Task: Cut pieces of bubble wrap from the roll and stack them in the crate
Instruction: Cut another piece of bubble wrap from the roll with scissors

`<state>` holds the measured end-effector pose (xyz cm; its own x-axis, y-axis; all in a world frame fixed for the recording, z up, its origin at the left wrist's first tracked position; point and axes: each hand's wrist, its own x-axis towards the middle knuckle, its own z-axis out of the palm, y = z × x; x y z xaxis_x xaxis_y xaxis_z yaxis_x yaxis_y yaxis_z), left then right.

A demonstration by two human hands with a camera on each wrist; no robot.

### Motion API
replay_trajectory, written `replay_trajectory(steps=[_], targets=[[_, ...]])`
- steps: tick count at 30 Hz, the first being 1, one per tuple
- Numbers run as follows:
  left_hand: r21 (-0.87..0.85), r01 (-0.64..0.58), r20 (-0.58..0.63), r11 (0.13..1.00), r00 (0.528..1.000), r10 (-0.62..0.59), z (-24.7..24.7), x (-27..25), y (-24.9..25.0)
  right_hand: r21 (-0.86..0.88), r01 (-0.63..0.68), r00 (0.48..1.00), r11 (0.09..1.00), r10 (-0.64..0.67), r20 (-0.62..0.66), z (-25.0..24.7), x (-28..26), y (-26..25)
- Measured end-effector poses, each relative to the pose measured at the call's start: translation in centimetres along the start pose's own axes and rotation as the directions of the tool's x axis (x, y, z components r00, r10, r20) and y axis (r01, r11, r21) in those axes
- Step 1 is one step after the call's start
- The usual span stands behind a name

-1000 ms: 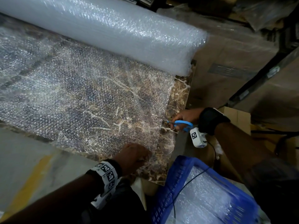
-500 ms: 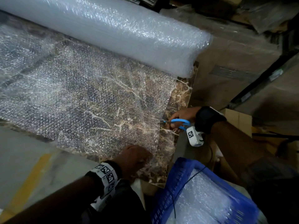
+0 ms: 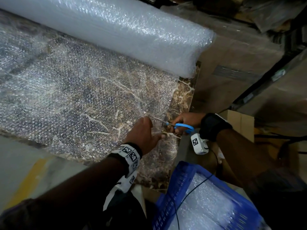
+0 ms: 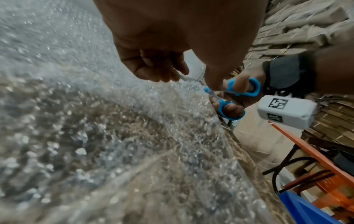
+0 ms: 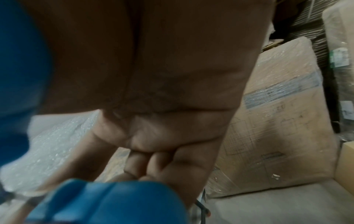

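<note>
A big bubble wrap roll [image 3: 132, 34] lies across the back of a marble slab [image 3: 182, 97]. Its unrolled sheet [image 3: 74, 100] covers the slab. My right hand [image 3: 186, 120] grips blue-handled scissors [image 3: 181, 127] at the sheet's right edge, blades pointing left into the wrap. My left hand [image 3: 142, 133] is right beside the blades, and in the left wrist view its fingers [image 4: 162, 72] pinch the sheet's edge next to the scissors [image 4: 239, 91]. The right wrist view shows only my palm and the blurred blue handles [image 5: 107, 201]. The blue crate [image 3: 174, 188] at bottom right holds cut bubble wrap pieces [image 3: 207, 205].
Film-wrapped cardboard boxes [image 3: 232, 63] stand right of the slab. A smaller open box [image 3: 240, 123] sits behind my right wrist. An orange frame [image 4: 316, 159] shows near the crate. A yellow floor line [image 3: 33, 176] runs at lower left.
My left hand has left the sheet's near edge and moved up and right to the cut beside the scissors. The right hand with the scissors has stayed at the right edge.
</note>
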<state>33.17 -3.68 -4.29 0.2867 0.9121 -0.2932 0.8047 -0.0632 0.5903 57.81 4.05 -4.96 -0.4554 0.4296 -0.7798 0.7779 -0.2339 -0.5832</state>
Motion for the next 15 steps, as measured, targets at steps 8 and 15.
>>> replay_trajectory(steps=[8, 15], targets=[[-0.098, 0.07, -0.058, 0.993, 0.995, -0.076, 1.8, 0.4, 0.3, 0.115, 0.013, 1.0, 0.993, -0.013, 0.0, 0.4, -0.3, -0.4], [-0.065, 0.105, -0.089, 0.992, 0.99, -0.111, 3.0, 1.2, 1.0, 0.164, 0.039, 0.998, 0.986, -0.046, 0.037, 0.6, -1.0, -1.2]])
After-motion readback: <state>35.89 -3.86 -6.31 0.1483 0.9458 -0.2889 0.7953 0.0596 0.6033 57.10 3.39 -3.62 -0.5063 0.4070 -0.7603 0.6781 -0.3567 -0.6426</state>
